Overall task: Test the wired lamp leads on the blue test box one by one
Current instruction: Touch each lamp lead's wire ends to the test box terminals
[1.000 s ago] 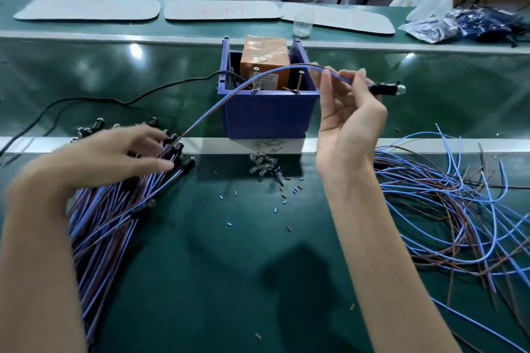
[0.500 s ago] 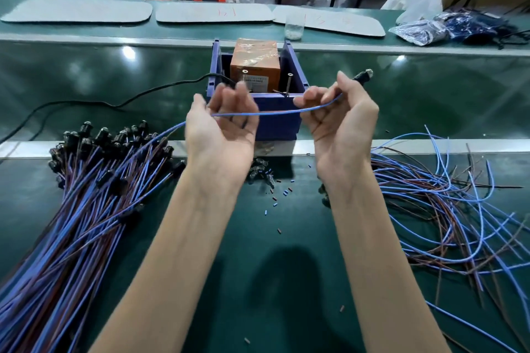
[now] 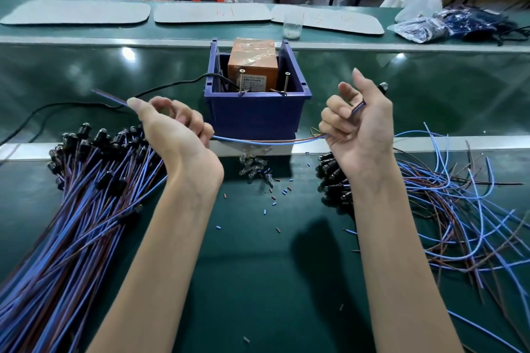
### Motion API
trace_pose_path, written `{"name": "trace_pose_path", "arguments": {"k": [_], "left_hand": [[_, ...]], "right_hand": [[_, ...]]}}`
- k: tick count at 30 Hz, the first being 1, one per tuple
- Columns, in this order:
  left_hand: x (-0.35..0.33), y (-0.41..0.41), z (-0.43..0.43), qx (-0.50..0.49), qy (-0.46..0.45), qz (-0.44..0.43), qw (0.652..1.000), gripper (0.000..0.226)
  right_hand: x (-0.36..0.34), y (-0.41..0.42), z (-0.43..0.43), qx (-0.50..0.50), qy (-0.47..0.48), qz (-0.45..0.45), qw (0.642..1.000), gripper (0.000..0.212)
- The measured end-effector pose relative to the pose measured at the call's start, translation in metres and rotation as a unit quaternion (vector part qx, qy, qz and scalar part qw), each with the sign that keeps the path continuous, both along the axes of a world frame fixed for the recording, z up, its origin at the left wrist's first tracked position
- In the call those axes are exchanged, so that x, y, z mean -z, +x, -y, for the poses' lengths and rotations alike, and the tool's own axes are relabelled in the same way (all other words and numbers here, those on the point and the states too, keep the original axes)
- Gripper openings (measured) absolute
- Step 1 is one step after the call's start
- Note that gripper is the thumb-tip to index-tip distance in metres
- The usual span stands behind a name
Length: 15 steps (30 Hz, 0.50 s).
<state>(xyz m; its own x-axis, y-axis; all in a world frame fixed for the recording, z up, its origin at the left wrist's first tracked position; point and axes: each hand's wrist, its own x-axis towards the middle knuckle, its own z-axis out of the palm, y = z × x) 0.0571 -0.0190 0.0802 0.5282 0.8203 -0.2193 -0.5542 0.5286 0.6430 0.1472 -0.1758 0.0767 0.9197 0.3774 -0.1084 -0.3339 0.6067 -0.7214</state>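
One lead (image 3: 266, 141) sags just near of the box (image 3: 252, 114), its long axis running left to right — lamp head (image 3: 383, 86) pointing far-right past the right hand (image 3: 358, 129), wire ends (image 3: 106, 94) pointing far-left beyond the left hand (image 3: 175, 129). Both hands grip it with curled fingers. It is not yet on the box's screws (image 3: 242, 80) — and the thick bundle (image 3: 86, 195) at left, against the loose heap (image 3: 459, 209) at right, suggests much testing remains.

1 lamp lead (image 3: 266, 141) between left hand (image 3: 175, 129) and right hand (image 3: 358, 129), before blue test box (image 3: 252, 116)
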Motion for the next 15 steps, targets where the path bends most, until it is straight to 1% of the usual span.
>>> {"name": "trace_pose_path", "arguments": {"k": [2, 5, 7, 9, 12, 14, 15], "left_hand": [[0.006, 0.002, -0.007, -0.017, 0.038, -0.009, 0.999, 0.041], [0.014, 0.006, -0.008, -0.02, 0.122, -0.056, 0.991, 0.034], [0.018, 0.007, -0.004, -0.025, 0.164, -0.068, 0.984, 0.03], [0.022, 0.007, -0.003, -0.044, 0.18, -0.064, 0.981, 0.028], [0.026, 0.008, -0.004, -0.064, 0.195, -0.063, 0.977, 0.03], [0.03, 0.011, -0.005, -0.046, 0.245, -0.096, 0.964, 0.037], [0.033, 0.012, -0.005, -0.019, 0.285, -0.124, 0.95, 0.039]], "right_hand": [[0.0, 0.0, -0.001, -0.002, -0.025, 0.02, 0.999, 0.032], [0.0, 0.0, -0.003, 0.004, -0.068, 0.049, 0.996, 0.042], [0.0, 0.0, -0.003, 0.01, -0.093, 0.07, 0.993, 0.043], [0.001, 0.001, -0.002, 0.011, -0.121, 0.096, 0.988, 0.042], [0.003, 0.0, 0.0, 0.01, -0.159, 0.134, 0.978, 0.042], [0.003, -0.001, -0.001, 0.02, -0.19, 0.159, 0.969, 0.041], [0.003, -0.001, -0.003, 0.028, -0.201, 0.17, 0.964, 0.04]]}}
